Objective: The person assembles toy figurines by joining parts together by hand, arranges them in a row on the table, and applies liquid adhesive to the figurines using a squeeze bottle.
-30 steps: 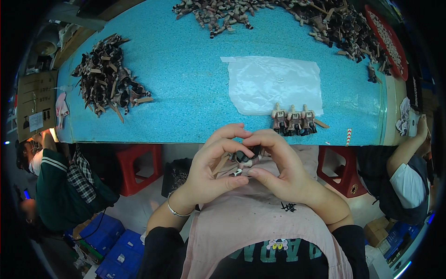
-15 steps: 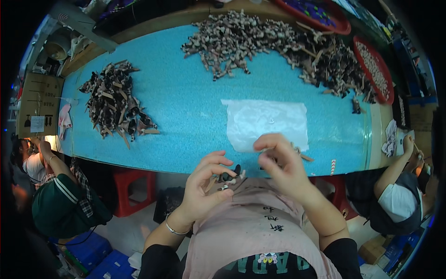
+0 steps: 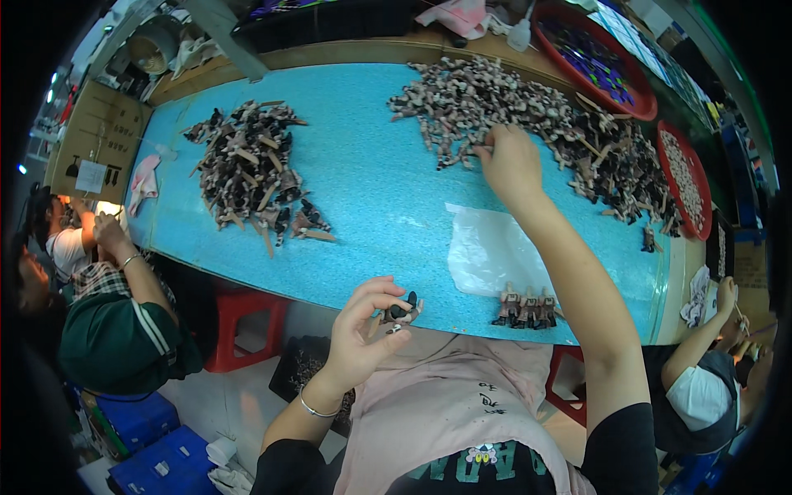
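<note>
My left hand (image 3: 356, 334) is closed around a small figurine (image 3: 401, 312) with black and pale parts, held just off the table's near edge. Stretched across the table, my right hand (image 3: 513, 169) has its fingertips pinched together at the near edge of a heap of small pale-and-dark pieces (image 3: 462, 99). Whatever sits between those fingertips is too small to make out. Beneath my right forearm, several brown-and-black figurines (image 3: 526, 307) stand in a row by the near edge. Behind them lies a clear plastic sheet (image 3: 487, 247).
A second heap of dark figurines with wooden sticks (image 3: 252, 173) lies on the left of the blue tabletop (image 3: 355, 198). At the far right are a red tray of purple pieces (image 3: 642, 106) and another of pale beads (image 3: 703, 216). Co-workers sit at both ends.
My right hand has gone from near my left hand out to the far heap, uncovering the figurine row. My left hand still holds its figurine. The view has shifted.
</note>
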A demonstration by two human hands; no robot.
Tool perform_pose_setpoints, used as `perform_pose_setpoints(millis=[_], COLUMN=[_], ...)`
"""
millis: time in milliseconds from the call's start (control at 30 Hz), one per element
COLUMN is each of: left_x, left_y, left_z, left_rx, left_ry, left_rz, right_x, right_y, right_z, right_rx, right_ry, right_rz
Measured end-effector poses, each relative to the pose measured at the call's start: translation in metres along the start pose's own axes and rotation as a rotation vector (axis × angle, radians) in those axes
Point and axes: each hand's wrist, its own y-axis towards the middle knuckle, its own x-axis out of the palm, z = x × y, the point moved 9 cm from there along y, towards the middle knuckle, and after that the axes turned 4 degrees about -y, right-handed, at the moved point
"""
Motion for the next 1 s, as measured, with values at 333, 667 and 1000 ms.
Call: perform_pose_setpoints(millis=[333, 667, 1000], left_x=[-0.057, -0.144, 0.019], left_y=[0.019, 0.068, 0.030], left_z=[0.022, 0.047, 0.025], left_rx=[0.139, 0.403, 0.431], left_ry=[0.294, 1.159, 0.927], left_rz=[0.189, 0.553, -0.011], right_x=[-0.020, -0.012, -0.043], right_y=[-0.040, -0.047, -0.085], right_z=[0.038, 0.066, 0.069], right_rx=[-0.113, 0.122, 0.151], right_ry=[-0.044, 0.153, 0.428], right_rz=[-0.021, -0.039, -0.077])
